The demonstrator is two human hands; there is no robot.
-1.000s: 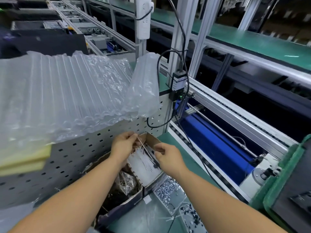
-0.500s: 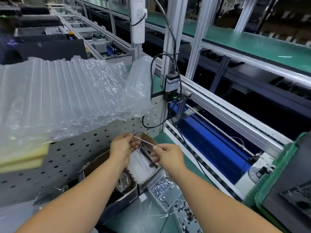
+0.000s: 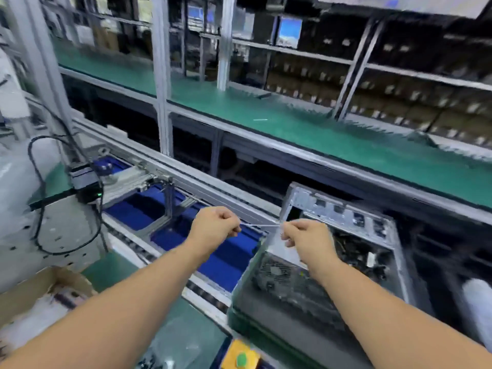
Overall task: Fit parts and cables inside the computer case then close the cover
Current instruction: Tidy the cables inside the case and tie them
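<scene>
You are facing an assembly line: a long green-topped shelf runs from ten o'clock to three o'clock, with blurred racks of boxes behind it and a blue conveyor bed below, slanting from nine o'clock toward six. At four o'clock the open computer case lies on its side on the line, its long axis running from six o'clock toward one, the open face up, so you look down on a fan grille at the near end and dark cables further in. At seven o'clock sits a cardboard box; at nine, a small black unit with a green light and a looping black cable. A yellow block with a green button shows at six.

Your left hand and right hand are both curled, each pinching one end of a thin white cable tie. It stretches nearly level between them, nine to three, just above the case's near left corner. No writing is legible; the frame is motion-blurred.
</scene>
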